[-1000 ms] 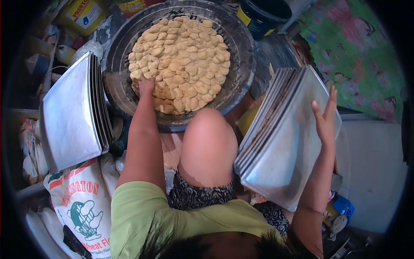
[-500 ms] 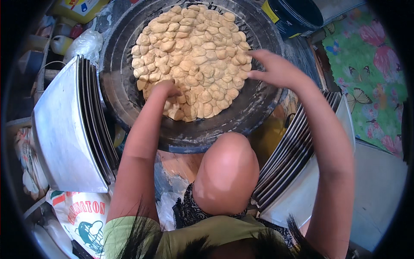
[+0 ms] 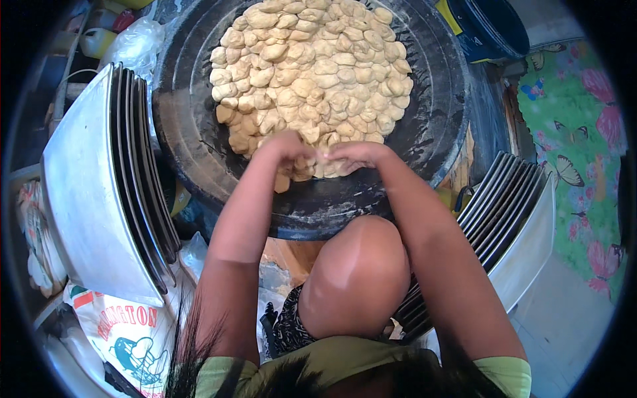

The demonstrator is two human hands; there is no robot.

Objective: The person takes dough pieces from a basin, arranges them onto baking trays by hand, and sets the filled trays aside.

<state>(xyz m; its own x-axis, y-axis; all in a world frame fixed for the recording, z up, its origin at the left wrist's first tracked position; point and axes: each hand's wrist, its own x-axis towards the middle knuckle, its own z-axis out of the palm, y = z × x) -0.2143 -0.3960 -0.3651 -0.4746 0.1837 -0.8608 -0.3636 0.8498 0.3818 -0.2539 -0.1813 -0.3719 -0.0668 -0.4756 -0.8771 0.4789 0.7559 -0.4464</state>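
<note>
A wide heap of pale tan dough pieces [image 3: 312,73], pressed against one another, fills the middle of a large round black basin [image 3: 189,126]. At the near edge of the heap my left hand [image 3: 288,147] bends down over the dough, its fingers smeared by motion. My right hand [image 3: 358,154] lies beside it with fingers stretched leftward and apart, touching dough at the same edge. The fingertips of both hands nearly meet over a small pale lump. One loose dough piece [image 3: 282,183] rests just below my left wrist.
Stacked metal trays [image 3: 86,192] stand on edge to the left, and more trays [image 3: 511,219] lean at the right. A dark blue bucket [image 3: 494,26] is beyond the basin. A printed white sack [image 3: 126,338] sits at lower left. My bare knee [image 3: 355,278] is close to the basin's near rim.
My right hand has come from the heap's right edge to its near edge, next to my left hand. The left hand has shifted nearer and slightly right. The view has shifted too.
</note>
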